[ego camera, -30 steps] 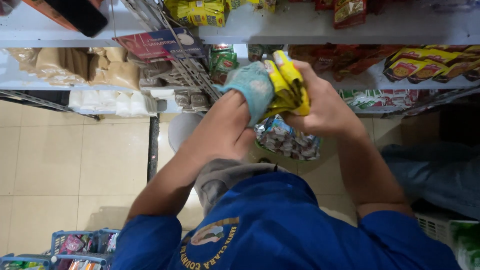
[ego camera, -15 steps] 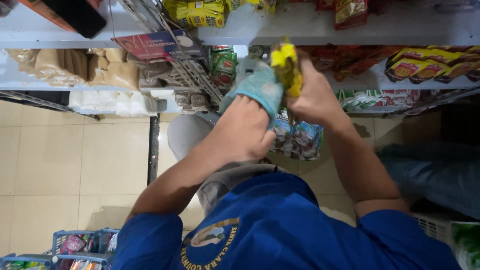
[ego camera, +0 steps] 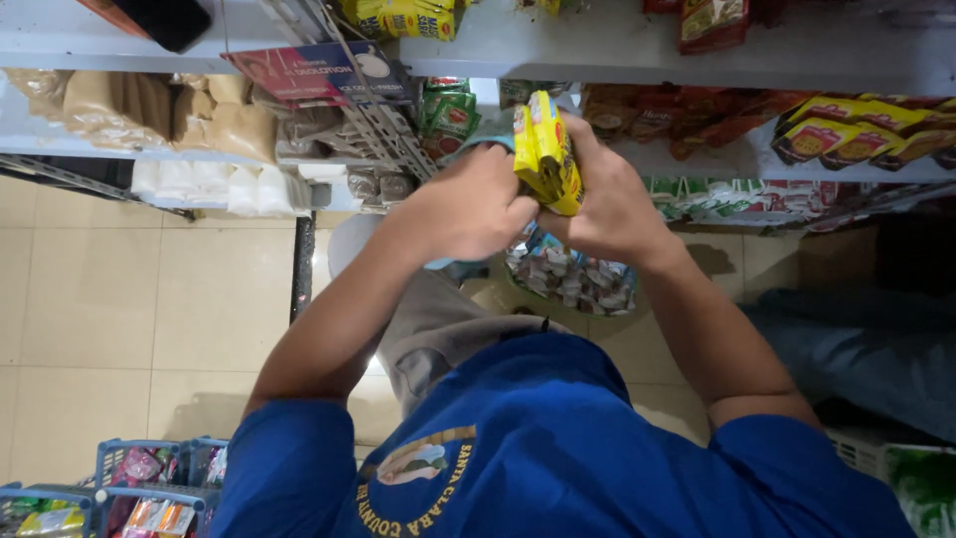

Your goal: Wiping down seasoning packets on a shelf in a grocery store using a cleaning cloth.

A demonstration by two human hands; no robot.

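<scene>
Tight quarters: grey shelf edge (ego camera: pixel 637 55) just above the hands, lower shelf (ego camera: pixel 787 164) crowded with red and yellow packets (ego camera: pixel 856 130) to the right, brown bags (ego camera: pixel 149 110) on the shelf to the left, open tiled floor (ego camera: pixel 129 299) further left and below, blue baskets (ego camera: pixel 139 488) at the bottom corner. Both forearms raised from a blue shirt (ego camera: pixel 558 448), meeting in front of the shelves. Left hand (ego camera: pixel 468 204) curled, grip closed on the near edge of the yellow packets (ego camera: pixel 546 149); right hand (ego camera: pixel 607 204) wrapped round the far side, grip closed too. Stack held upright between both hands, glossy yellow with red print, just below the shelf edge, above a bag of small wrapped sweets (ego camera: pixel 573 279).
</scene>
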